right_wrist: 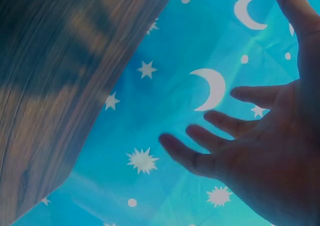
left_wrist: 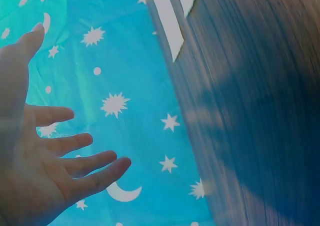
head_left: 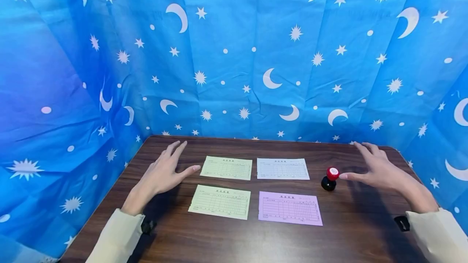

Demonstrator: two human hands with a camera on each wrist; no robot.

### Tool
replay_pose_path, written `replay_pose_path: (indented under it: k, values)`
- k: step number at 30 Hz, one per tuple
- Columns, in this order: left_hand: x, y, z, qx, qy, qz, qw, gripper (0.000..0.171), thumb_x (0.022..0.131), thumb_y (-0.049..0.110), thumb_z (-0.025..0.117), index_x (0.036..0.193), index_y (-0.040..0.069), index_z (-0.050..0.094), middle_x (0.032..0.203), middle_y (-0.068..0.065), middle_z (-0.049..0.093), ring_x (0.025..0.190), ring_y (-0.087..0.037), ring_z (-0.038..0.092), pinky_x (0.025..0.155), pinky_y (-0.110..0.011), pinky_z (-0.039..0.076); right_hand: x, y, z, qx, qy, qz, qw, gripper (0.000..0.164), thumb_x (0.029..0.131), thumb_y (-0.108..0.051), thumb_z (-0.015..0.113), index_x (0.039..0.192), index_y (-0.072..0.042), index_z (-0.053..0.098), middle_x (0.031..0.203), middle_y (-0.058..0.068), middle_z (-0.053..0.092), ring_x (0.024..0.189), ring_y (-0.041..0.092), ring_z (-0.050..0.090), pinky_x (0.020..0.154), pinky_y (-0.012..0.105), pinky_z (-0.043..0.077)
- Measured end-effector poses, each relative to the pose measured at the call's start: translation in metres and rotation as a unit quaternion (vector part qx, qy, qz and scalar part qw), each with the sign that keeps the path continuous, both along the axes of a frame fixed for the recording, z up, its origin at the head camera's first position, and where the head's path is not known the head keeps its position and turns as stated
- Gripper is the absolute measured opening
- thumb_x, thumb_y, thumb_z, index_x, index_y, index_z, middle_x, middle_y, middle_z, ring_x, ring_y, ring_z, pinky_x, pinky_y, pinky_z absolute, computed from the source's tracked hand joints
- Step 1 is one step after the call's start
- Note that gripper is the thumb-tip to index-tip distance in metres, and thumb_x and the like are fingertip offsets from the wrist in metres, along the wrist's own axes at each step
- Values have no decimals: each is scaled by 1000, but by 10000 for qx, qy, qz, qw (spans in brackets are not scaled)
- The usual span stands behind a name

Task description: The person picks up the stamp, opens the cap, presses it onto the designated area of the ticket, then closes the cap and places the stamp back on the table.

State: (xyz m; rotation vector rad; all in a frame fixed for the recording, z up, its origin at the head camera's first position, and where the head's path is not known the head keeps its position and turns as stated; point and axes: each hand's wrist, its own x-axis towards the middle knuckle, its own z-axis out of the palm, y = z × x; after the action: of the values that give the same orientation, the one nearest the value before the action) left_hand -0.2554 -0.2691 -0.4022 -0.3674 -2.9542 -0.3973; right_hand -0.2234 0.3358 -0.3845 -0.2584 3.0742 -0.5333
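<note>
Above the table's left side, my left hand [head_left: 162, 173] is spread with nothing in it; the left wrist view shows its fingers [left_wrist: 92, 178] apart. My right hand [head_left: 382, 169] is likewise spread and holds nothing, its thumb close to a stamp [head_left: 330, 178] with a red knob and black base. Whether that thumb touches the stamp I cannot tell. Printed slips lie flat between the hands: a green slip [head_left: 226, 168] at back left, a white slip [head_left: 282, 169] at back right, another green slip [head_left: 220, 202] at front left and a purple slip [head_left: 290, 208] at front right.
The slips and stamp are on a dark wood-grain table [head_left: 172, 234]. A blue cloth [head_left: 234, 64] with white moons and stars hangs behind it and along both sides. Dark bands [head_left: 148, 225] show at the cuffs of the pale sleeves [head_left: 117, 234].
</note>
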Motion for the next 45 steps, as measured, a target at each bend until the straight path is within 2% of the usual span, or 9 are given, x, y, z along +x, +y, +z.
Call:
replay_pose_path:
  k: [3, 6, 10, 15, 24, 29, 34, 41, 45]
  values:
    - [3, 6, -1, 269, 86, -90, 9996, 95, 97, 75, 55, 162, 8, 36, 166, -24, 34, 141, -50, 50, 103, -75, 48, 2, -4, 0, -10, 116, 183, 9998, 119, 83, -62, 81, 161, 8, 25, 157, 45, 29, 137, 67, 32, 101, 85, 40]
    - [8, 13, -1, 765, 125, -267, 9966, 74, 101, 64, 59, 147, 7, 49, 151, -20, 49, 118, -39, 64, 96, -60, 55, 3, -9, 0, -56, 287, 324, 9990, 113, 83, -60, 83, 158, 10, 33, 153, 43, 40, 131, 62, 47, 99, 78, 48]
    - [12, 27, -1, 1290, 162, -536, 9901, 48, 103, 51, 64, 127, 9, 58, 127, -13, 60, 88, -22, 57, 81, -37, 50, 4, -14, -1, -185, 461, 411, 9979, 102, 84, -56, 84, 152, 9, 44, 141, 39, 54, 112, 50, 65, 87, 64, 61]
    - [13, 42, -3, 1460, 237, -729, 9863, 31, 103, 43, 67, 110, 13, 64, 113, -7, 65, 74, -13, 48, 70, -26, 43, 6, -19, -2, -342, 472, 450, 9973, 87, 85, -49, 85, 144, 7, 54, 135, 35, 62, 108, 46, 68, 83, 58, 63]
    - [15, 54, -12, 1914, -276, -829, 9776, 24, 104, 37, 67, 106, 14, 63, 95, 1, 68, 82, -8, 61, 73, -23, 53, 2, -32, -8, -560, 408, 754, 9947, 61, 87, -29, 87, 132, 6, 65, 120, 26, 73, 101, 35, 72, 82, 52, 65]
    - [15, 61, -15, 1812, -344, -983, 9779, 18, 104, 34, 68, 104, 16, 65, 93, 4, 69, 84, -8, 62, 76, -28, 55, 0, -35, -13, -660, 177, 786, 9946, 58, 86, -26, 87, 129, 6, 66, 114, 22, 74, 97, 31, 72, 78, 47, 66]
    - [17, 68, -17, 1731, -340, -1169, 9774, 13, 104, 31, 68, 104, 19, 72, 102, 4, 71, 96, -11, 68, 87, -40, 62, -3, -38, -19, -704, 68, 840, 9940, 57, 86, -24, 88, 128, 7, 66, 109, 18, 76, 95, 27, 73, 78, 44, 67]
    - [20, 83, -16, 1847, -594, -1208, 9735, 29, 105, 36, 66, 125, 16, 74, 128, -4, 73, 107, -18, 72, 90, -40, 63, -7, -42, -22, -538, 24, 882, 9946, 57, 84, -22, 89, 127, 7, 67, 106, 16, 75, 92, 24, 70, 77, 43, 67]
    - [21, 95, -11, 1918, -723, -1254, 9707, 34, 105, 36, 66, 131, 14, 72, 134, -5, 72, 112, -21, 72, 89, -39, 64, -9, -42, -21, -463, 4, 916, 9947, 51, 83, -20, 90, 124, 3, 70, 103, 14, 75, 89, 21, 68, 76, 42, 66]
